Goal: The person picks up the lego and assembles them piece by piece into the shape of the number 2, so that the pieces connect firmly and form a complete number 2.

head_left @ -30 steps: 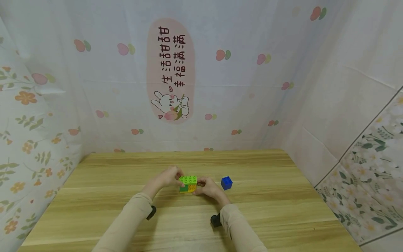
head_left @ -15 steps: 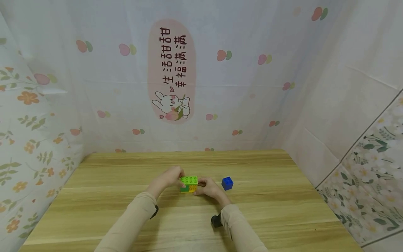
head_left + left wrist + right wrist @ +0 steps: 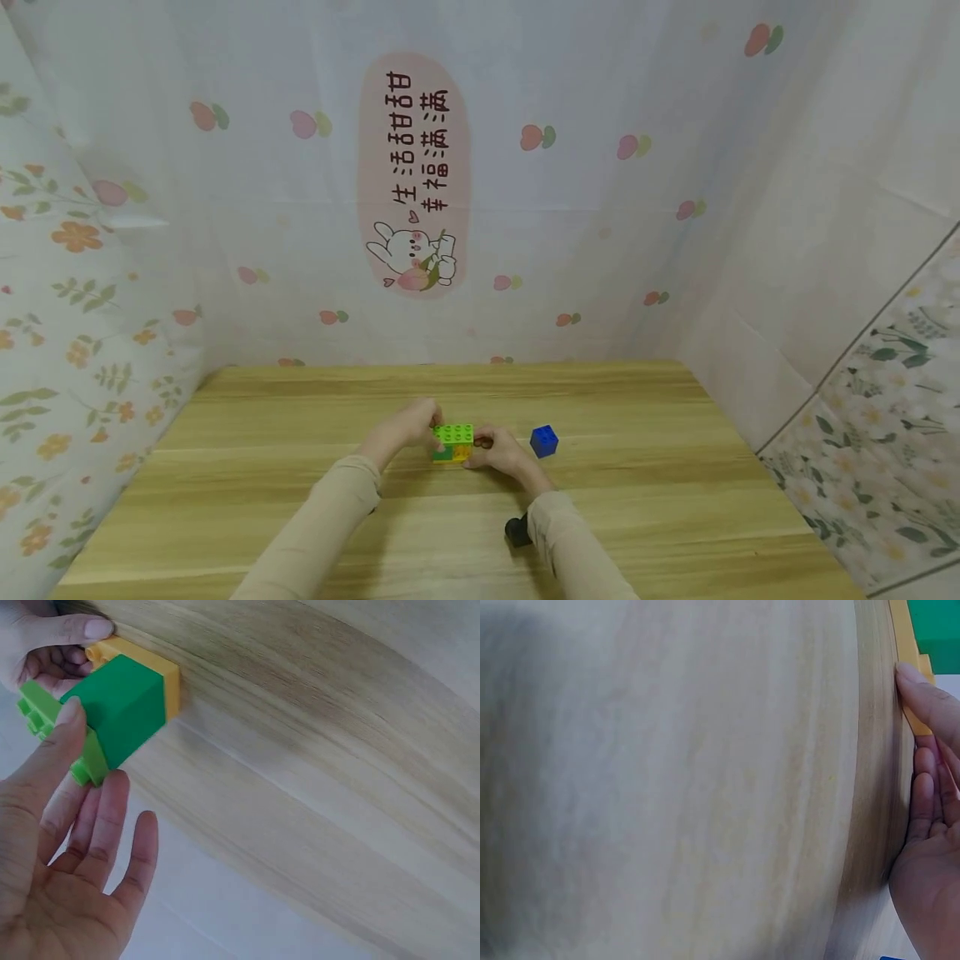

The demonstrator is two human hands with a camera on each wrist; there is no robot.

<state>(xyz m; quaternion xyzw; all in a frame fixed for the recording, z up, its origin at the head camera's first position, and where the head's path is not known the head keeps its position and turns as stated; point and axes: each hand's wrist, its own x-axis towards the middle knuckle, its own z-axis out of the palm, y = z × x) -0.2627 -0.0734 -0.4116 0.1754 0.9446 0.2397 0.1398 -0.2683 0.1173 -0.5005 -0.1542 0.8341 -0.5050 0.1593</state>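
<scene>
Between the two hands stands a small stack of toy building bricks. At its bottom lies a yellow-orange plate (image 3: 172,686), with a dark green brick (image 3: 124,709) on one end of it. A light green studded plate (image 3: 456,433) forms the top and reaches out past the green brick, over the yellow studs. My left hand (image 3: 408,429) pinches the light green plate between thumb and fingers. From the right side, my right hand (image 3: 504,454) holds the end of the yellow plate, thumb on its near edge. Its fingers are partly hidden behind the stack.
A blue brick (image 3: 544,441) sits on the wooden table (image 3: 645,500), just right of my right hand. Patterned cloth (image 3: 555,250) hangs behind the table and along both sides. A black wrist-worn piece (image 3: 517,530) sticks out by the right cuff.
Both hands keep their hold on the stack, and the stack hardly moves. The whole head view shifts slightly right and down. The left forearm turns a little, hiding more of its black wrist piece.
</scene>
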